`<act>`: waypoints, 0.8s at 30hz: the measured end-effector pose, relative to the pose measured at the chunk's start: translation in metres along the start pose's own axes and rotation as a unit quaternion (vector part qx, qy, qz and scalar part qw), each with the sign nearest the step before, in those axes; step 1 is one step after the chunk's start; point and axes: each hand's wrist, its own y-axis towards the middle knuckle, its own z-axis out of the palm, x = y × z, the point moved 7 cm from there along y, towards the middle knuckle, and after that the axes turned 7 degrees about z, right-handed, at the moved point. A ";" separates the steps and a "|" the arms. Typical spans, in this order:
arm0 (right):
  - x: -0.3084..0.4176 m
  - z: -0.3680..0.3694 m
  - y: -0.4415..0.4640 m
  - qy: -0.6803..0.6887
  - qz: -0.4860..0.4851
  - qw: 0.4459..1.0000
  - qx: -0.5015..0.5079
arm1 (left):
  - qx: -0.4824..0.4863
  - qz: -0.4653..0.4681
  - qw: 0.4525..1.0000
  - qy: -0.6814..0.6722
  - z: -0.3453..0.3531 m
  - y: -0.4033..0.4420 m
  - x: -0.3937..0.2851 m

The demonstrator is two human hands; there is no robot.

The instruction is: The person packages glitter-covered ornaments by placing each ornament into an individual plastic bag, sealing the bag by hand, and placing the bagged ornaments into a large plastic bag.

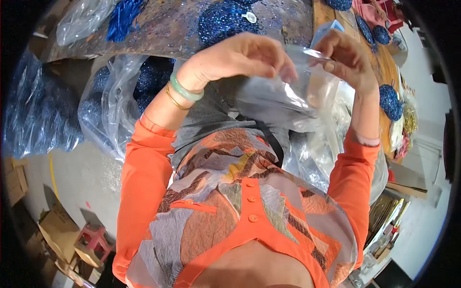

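Observation:
A thin clear plastic bag point(281, 103) hangs between my two hands, its lower part blurred. My right hand point(345, 60) pinches the bag's upper edge between thumb and fingers. My left hand point(249, 57), with a green bangle and a thin gold one at the wrist, curls its fingers at the bag's other side. Its fingertips are slightly smeared by motion. Just beyond my left hand, a dark blue glitter ball point(223, 26) with a white tag point(249, 17) rests on the glitter-strewn table point(163, 29).
Blue tassels point(124, 19) and a clear bag point(84, 21) lie at the table's left. Large plastic sacks point(113, 110) of blue glitter balls stand below. More glitter balls point(391, 102) lie along the wooden surface at right. A red stool point(96, 242) stands on the floor.

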 end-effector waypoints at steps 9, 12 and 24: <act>-0.038 0.003 0.025 0.077 0.005 0.992 0.102 | 0.001 -0.020 0.998 -0.053 -0.018 0.004 -0.008; -0.019 0.021 0.037 0.147 -0.106 0.967 0.178 | -0.017 -0.060 0.994 -0.088 -0.018 -0.003 -0.007; -0.088 0.023 0.037 0.403 -0.082 0.910 0.051 | 0.002 -0.286 0.956 -0.060 -0.010 -0.096 0.015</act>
